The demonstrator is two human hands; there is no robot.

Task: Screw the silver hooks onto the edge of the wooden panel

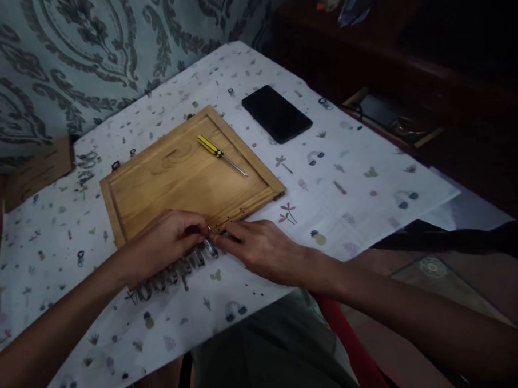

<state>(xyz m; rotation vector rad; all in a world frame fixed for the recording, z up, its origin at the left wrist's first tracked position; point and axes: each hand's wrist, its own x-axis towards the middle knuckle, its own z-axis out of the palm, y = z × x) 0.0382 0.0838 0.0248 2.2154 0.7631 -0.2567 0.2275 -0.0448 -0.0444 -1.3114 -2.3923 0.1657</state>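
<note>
Wooden board, one, shallow-rimmed (164,186), flat on the cloth-covered bench (345,196); within its rim, toward two o'clock, a yellow-and-black screwdriver (216,151). Metal rings, a row (172,274), along its seven-to-six-o'clock edge. Left hand (160,244) pinching the endmost ring (210,249); right hand (265,251) bent-fingered beside it, grip I cannot tell. Black tablet (276,114), two o'clock. Open drawer (428,138), toward three, contents too dark to name.

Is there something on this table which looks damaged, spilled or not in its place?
Nothing clearly stands out: I see no spill or breakage. The screwdriver lies flat on the wooden panel. The dark specks near the panel's edge are too small to judge.
</note>
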